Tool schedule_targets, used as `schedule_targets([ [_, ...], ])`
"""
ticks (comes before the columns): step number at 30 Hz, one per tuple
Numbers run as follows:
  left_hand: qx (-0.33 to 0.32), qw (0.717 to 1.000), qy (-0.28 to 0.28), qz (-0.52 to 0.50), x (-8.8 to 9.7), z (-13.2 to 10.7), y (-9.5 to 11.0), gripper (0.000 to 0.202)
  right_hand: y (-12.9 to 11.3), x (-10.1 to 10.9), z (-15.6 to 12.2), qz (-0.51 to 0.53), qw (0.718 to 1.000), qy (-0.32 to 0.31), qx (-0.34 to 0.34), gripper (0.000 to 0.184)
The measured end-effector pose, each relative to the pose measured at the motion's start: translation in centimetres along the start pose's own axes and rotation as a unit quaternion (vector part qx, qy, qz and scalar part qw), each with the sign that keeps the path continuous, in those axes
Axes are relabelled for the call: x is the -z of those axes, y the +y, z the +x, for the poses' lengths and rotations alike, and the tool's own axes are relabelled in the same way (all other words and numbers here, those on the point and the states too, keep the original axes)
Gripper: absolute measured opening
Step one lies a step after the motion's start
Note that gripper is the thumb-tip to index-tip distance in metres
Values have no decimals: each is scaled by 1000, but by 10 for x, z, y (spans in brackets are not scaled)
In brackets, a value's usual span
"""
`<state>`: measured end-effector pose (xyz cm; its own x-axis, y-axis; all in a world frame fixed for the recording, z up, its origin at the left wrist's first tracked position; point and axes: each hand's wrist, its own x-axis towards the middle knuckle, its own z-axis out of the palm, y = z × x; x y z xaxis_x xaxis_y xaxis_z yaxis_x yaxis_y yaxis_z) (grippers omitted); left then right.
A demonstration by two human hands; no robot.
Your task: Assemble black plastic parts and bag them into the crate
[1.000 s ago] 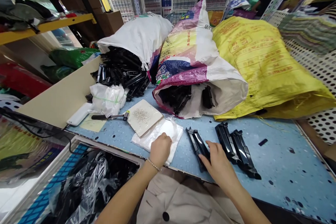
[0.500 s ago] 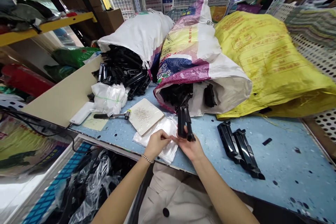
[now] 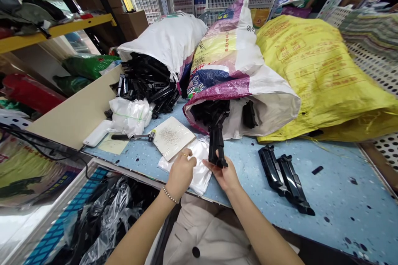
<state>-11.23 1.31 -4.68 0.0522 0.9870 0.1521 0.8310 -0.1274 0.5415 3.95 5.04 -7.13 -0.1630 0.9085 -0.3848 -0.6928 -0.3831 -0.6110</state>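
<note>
My right hand (image 3: pixel 229 177) holds a long black plastic part (image 3: pixel 216 147) upright, its fingers around the lower end, in front of the open mouth of a woven sack (image 3: pixel 239 85). Curled fingers show on my left hand (image 3: pixel 180 174), at the near corner of a pale square tile (image 3: pixel 172 136) strewn with many tiny bits. What those fingers hold, if anything, is hidden. Beneath both hands lies a stack of clear plastic bags (image 3: pixel 200 174). Two similar black parts (image 3: pixel 284 180) rest side by side on the blue table, right of my right hand.
A black-handled hammer (image 3: pixel 132 136), a white phone (image 3: pixel 97 133) and a bundle of plastic bags (image 3: pixel 130 115) are on the left. Black parts spill from a white sack (image 3: pixel 168 35). A yellow sack (image 3: pixel 317 74) stands at right. An open drawer (image 3: pixel 90 174) sits below the table edge.
My left hand has moved away from my right fingertips, back to the tile's near corner. The black part in my right hand has shifted slightly left.
</note>
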Motion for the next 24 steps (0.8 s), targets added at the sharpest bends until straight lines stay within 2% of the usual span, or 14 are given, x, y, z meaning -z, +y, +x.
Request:
schedule_targets([
  [2, -5, 997, -6, 76, 4, 1, 0, 32, -6, 5, -8, -10, 1000, 3, 6, 22],
  [4, -12, 998, -19, 62, 5, 3, -4, 46, -15, 15, -24, -13, 999, -19, -35, 19],
  [6, -20, 999, -26, -6, 3, 6, -10, 58, -21, 29, -42, 7, 988, -69, -141, 23],
  [9, 0, 992, -36, -118, 2, 8, -15, 69, -18, 46, -60, 66, 935, -143, -319, 30],
  [11, 20, 985, -47, -164, 5, 3, -11, 74, -8, 49, -59, 80, 915, -164, -359, 31],
  [13, 13, 982, -60, -176, 10, -8, 0, 76, 2, 46, -51, 26, 933, -166, -319, 34],
  [16, -68, 978, -111, -165, 12, -30, 26, 77, 11, 38, -37, -147, 968, -121, -162, 34],
  [18, -118, 969, -141, -166, 9, -43, 45, 77, 11, 32, -35, -211, 970, -86, -82, 29],
  [20, -125, 966, -144, -174, 8, -52, 60, 77, 5, 25, -43, -241, 967, -72, -30, 19],
  [22, -100, 966, -144, -190, 14, -59, 68, 71, -5, 16, -58, -329, 938, -105, 38, 8],
  [24, -55, 962, -163, -213, 36, -69, 66, 57, -19, 7, -75, -433, 872, -218, 63, 26],
])
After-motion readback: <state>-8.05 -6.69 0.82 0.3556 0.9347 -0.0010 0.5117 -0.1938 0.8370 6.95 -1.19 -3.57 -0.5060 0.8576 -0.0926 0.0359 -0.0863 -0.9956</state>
